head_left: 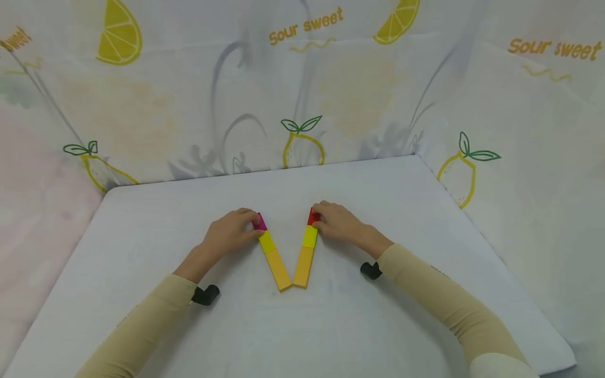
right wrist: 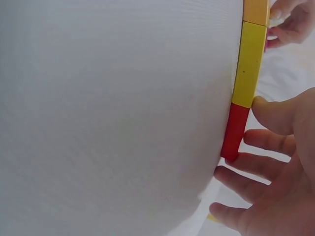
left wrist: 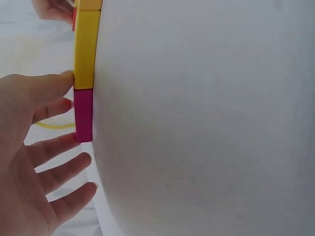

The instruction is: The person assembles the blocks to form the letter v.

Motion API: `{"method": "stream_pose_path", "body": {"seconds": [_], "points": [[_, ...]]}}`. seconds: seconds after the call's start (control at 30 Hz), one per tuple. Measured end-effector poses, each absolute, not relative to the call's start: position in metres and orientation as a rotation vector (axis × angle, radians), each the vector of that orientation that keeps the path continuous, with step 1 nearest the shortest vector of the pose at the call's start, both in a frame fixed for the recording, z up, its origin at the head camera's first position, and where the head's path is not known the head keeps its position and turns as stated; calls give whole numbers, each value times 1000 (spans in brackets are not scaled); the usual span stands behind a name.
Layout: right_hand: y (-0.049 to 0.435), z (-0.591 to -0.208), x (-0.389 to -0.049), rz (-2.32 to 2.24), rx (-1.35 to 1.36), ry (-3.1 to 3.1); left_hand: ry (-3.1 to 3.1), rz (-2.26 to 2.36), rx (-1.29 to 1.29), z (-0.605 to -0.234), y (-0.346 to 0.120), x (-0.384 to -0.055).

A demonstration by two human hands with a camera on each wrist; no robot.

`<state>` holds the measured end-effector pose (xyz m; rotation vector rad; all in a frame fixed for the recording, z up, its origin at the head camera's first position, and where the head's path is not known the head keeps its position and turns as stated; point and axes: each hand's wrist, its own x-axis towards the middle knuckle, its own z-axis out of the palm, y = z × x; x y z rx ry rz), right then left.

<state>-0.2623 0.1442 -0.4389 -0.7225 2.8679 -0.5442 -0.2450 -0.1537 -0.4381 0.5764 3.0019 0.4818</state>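
Observation:
Flat colored blocks form a V on the white table, with an orange block point(head_left: 279, 271) and a second orange block point(head_left: 303, 268) meeting at its point. A yellow block point(head_left: 267, 241) and a magenta block point(left wrist: 84, 115) continue the left arm. Another yellow block point(head_left: 309, 237) and a red block point(right wrist: 236, 132) continue the right arm. My left hand point(head_left: 230, 231) holds the magenta block, its thumb by the yellow joint and a finger at the far end. Likewise, my right hand point(head_left: 339, 223) holds the red block at the tip of the right arm.
The white table point(head_left: 156, 226) reaches back to a hanging cloth point(head_left: 189, 105) printed with lemons and lettering. A black wrist mount point(head_left: 206, 295) sticks out below the left sleeve, and another black mount point(head_left: 371, 270) below the right sleeve.

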Motion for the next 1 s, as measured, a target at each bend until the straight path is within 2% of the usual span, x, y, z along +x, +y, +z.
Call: {"method": "stream_pose_path", "body": {"seconds": [0.4, 0.73, 1.0], "points": [[144, -436, -259, -425, -676, 2935, 3042, 511, 575, -440, -149, -242], [146, -435, -259, -513, -631, 2949, 3053, 505, 591, -436, -149, -241], [165, -425, -259, -714, -571, 2972, 3122, 496, 553, -428, -157, -242]]}}
